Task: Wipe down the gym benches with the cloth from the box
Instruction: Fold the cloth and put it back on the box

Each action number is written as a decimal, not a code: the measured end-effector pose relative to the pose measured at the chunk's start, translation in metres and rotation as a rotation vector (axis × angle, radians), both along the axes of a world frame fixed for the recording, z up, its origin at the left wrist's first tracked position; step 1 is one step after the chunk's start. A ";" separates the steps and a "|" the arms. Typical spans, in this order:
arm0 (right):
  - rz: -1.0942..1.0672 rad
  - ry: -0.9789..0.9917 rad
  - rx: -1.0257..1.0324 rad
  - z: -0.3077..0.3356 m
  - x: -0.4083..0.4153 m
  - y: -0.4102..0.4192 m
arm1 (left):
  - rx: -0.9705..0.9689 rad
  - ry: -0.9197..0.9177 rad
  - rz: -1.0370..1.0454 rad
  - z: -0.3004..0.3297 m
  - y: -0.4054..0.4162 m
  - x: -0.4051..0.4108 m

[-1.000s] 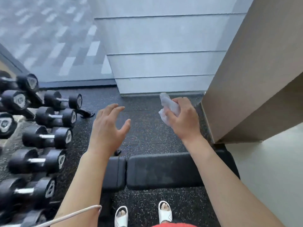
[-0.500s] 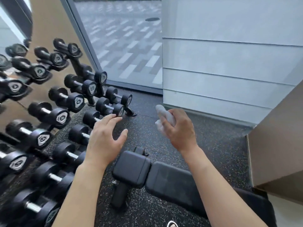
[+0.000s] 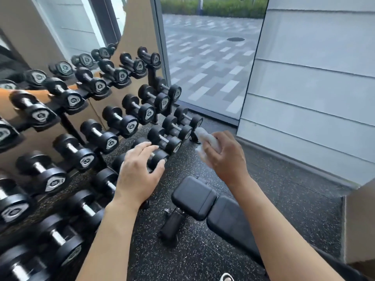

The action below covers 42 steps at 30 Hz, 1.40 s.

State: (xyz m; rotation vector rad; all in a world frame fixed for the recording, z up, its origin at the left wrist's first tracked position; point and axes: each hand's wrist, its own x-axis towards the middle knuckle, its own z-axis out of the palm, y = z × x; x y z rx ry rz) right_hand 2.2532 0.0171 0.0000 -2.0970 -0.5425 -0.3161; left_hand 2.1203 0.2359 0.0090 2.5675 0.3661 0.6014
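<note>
Head view: the right hand (image 3: pixel 225 157) grips the bunched white cloth (image 3: pixel 207 138) in the air above the black gym bench (image 3: pixel 229 218); the left hand (image 3: pixel 140 173) hovers with its fingers spread, holding nothing. Wiping looks not yet begun; next, the cloth must come down flat onto the padding.

Two hands (image 3: pixel 140 175), one cloth (image 3: pixel 209 138), one bench (image 3: pixel 203 199), many racked dumbbells (image 3: pixel 97 136).
</note>
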 end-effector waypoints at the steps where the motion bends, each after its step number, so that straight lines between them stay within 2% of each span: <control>1: 0.020 -0.002 -0.003 0.002 -0.011 0.010 | 0.006 -0.004 0.013 0.000 0.009 -0.014; 9: 0.209 -0.008 0.004 0.016 -0.078 0.104 | 0.011 -0.053 0.178 0.004 0.078 -0.103; 20: 0.534 -0.054 -0.005 0.012 -0.077 0.245 | 0.002 -0.047 0.536 0.007 0.153 -0.161; 31: 0.907 -0.019 -0.020 0.012 -0.066 0.368 | 0.043 -0.020 0.899 0.006 0.187 -0.181; 36: 1.090 0.029 -0.037 0.002 -0.102 0.409 | 0.023 0.016 1.080 0.002 0.180 -0.226; 42: 1.204 0.018 -0.053 -0.003 -0.159 0.444 | 0.014 0.020 1.224 0.004 0.187 -0.282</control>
